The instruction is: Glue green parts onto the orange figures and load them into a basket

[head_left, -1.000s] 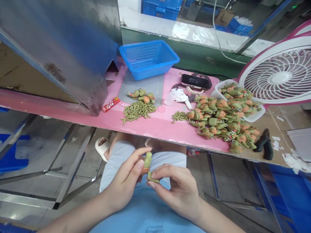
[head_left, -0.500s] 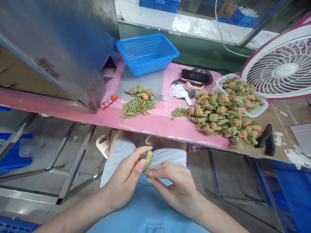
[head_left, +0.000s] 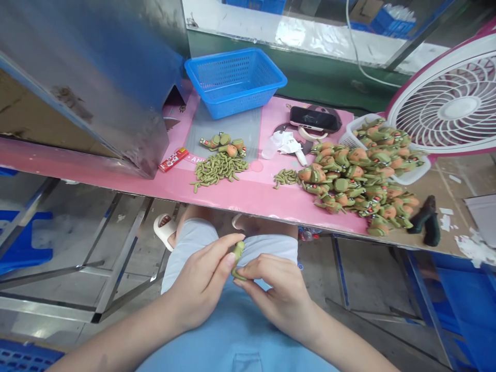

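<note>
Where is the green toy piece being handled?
Head view, low centre: the green toy piece is pinched between the left hand and right hand above the lap, just below the near edge of the pink table.

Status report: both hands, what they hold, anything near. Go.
Left hand and right hand both pinching one green toy piece over the lap. Pink table ahead, apart from hands. Pile of toy figures on it, right side.

Toy assembly workshop, pink workbench (head_left: 240, 199), heaped figurines (head_left: 360, 175) (green-orange), blue crates (head_left: 399, 26)
</note>
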Available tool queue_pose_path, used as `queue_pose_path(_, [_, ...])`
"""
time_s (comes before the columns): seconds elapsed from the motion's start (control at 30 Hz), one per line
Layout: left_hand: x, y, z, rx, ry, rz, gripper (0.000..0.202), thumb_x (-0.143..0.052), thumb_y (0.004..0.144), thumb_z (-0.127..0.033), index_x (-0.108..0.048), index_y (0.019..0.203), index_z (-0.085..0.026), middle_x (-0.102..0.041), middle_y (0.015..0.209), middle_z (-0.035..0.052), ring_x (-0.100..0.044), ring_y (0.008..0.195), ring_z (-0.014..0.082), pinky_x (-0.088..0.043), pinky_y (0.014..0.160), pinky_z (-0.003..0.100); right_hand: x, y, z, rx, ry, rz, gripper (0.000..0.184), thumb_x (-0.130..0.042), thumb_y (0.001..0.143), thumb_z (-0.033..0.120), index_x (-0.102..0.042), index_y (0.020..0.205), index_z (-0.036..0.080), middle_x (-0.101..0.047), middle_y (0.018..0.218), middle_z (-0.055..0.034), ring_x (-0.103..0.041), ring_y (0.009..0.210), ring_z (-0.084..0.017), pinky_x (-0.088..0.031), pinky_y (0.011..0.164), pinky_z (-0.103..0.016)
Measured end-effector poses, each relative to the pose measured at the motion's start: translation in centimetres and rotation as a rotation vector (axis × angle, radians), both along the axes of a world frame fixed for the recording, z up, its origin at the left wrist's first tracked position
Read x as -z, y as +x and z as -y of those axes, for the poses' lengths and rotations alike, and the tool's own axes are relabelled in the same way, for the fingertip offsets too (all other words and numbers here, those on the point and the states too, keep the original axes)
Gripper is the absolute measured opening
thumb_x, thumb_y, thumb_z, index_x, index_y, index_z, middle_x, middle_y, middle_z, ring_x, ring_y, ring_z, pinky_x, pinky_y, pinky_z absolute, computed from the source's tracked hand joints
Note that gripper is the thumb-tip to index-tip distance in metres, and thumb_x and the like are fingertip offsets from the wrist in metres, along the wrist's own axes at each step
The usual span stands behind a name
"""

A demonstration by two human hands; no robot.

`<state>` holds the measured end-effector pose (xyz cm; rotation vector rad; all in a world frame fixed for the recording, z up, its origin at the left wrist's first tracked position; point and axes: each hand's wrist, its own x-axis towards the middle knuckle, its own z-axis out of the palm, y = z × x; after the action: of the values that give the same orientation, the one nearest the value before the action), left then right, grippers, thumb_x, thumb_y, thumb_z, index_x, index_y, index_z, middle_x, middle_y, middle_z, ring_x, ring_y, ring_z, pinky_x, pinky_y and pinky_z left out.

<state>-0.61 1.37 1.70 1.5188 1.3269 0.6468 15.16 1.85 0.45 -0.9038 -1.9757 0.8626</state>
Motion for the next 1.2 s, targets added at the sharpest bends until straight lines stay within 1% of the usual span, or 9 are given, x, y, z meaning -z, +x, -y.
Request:
queue_pose_path(0.13, [0.0,-0.1,-0.1,0.096,0.049,-0.038,0.038,-0.027,0.09,-0.026,-0.051,0.114,-0.008,-0.062,0.095,0.0093,-0.057,0.084,0.0152,-0.045,0.077,0.026,0.0,-0.1,0.1,-0.001,0.014,-0.003,0.006,-0.056,0.079,0.01,-0.051,0.076,0.013,-0.06,0.065,-0.001,-0.055,0.056,-0.009,-0.044,0.052,-0.021])
queue_pose_path(0.47, [-0.1,-0.4,-0.1,0.126,0.04,-0.011,0.036,-0.027,0.091,-0.026,-0.05,0.114,-0.009,-0.06,0.096,0.0079,-0.056,0.086,0.0139,-0.043,0.076,0.024,0.0,0.0,0.1,-0.017,0.01,-0.002,0.008,-0.057,0.078,0.01,-0.051,0.074,0.013,-0.059,0.064,0.0003,-0.054,0.056,-0.008,-0.042,0.054,-0.019])
queue_pose_path(0.57, [-0.1,-0.7,-0.3,0.123,0.031,0.092,0.036,-0.027,0.093,-0.03,-0.049,0.115,-0.012,-0.059,0.087,0.005,-0.055,0.078,0.0128,-0.043,0.069,0.022,0.3,0.1,0.0,0.019,0.02,0.053,0.019,-0.058,0.08,0.022,-0.05,0.066,0.013,-0.055,0.057,0.001,-0.05,0.051,-0.007,-0.039,0.05,-0.019])
queue_pose_path(0.63, [-0.1,-1.2,-0.5,0.12,0.055,0.165,0.04,-0.031,0.091,-0.04,-0.044,0.121,-0.016,-0.057,0.084,0.0033,-0.052,0.073,0.0126,-0.041,0.067,0.021,0.5,0.5,-0.2,0.031,0.014,0.077,0.032,-0.058,0.079,0.036,-0.048,0.06,0.013,-0.05,0.052,0.0015,-0.045,0.046,-0.006,-0.035,0.046,-0.019])
queue_pose_path(0.7, [0.0,-1.7,-0.6,0.111,0.07,0.229,0.048,-0.04,0.085,-0.05,-0.039,0.125,-0.023,-0.054,0.086,0.0016,-0.049,0.073,0.0126,-0.039,0.068,0.021,0.7,0.9,-0.3,0.034,-0.011,0.094,0.037,-0.058,0.078,0.041,-0.046,0.057,0.013,-0.048,0.049,0.0016,-0.042,0.044,-0.006,-0.033,0.043,-0.018])
queue_pose_path(0.77, [0.1,-2.1,-0.6,0.114,0.067,0.277,0.052,-0.05,0.079,-0.053,-0.038,0.125,-0.03,-0.051,0.088,-0.0001,-0.048,0.074,0.0123,-0.038,0.069,0.021,0.8,1.2,-0.5,0.046,-0.028,0.11,0.036,-0.059,0.079,0.036,-0.045,0.056,0.013,-0.045,0.047,0.002,-0.041,0.042,-0.005,-0.032,0.041,-0.017])
queue_pose_path(0.87, [0.2,-2.4,-0.5,0.127,0.075,0.306,0.051,-0.054,0.078,-0.048,-0.037,0.125,-0.037,-0.049,0.085,-0.0016,-0.046,0.072,0.0111,-0.037,0.068,0.02,1.0,1.5,-0.8,0.096,-0.033,0.101,0.033,-0.061,0.077,0.026,-0.043,0.053,0.013,-0.043,0.045,0.0031,-0.039,0.041,-0.004,-0.031,0.04,-0.015])
queue_pose_path(1.1, [0.3,-2.5,-0.5,0.148,0.129,0.31,0.05,-0.054,0.079,-0.046,-0.038,0.125,-0.035,-0.05,0.085,-0.0002,-0.046,0.071,0.0114,-0.038,0.067,0.021,0.9,1.7,-1.4,0.152,-0.049,0.064,0.032,-0.062,0.075,0.021,-0.041,0.051,0.013,-0.042,0.043,0.0041,-0.038,0.039,-0.003,-0.03,0.038,-0.012])
queue_pose_path(1.2, [0.5,-2.9,-0.5,0.128,0.141,0.312,0.05,-0.056,0.079,-0.044,-0.039,0.125,-0.034,-0.051,0.08,-0.0012,-0.046,0.066,0.0107,-0.038,0.063,0.02,1.2,2.1,-3.7,0.335,-0.09,0.031,0.033,-0.061,0.074,0.028,-0.043,0.051,0.014,-0.043,0.044,0.0033,-0.037,0.039,-0.004,-0.032,0.038,-0.014])
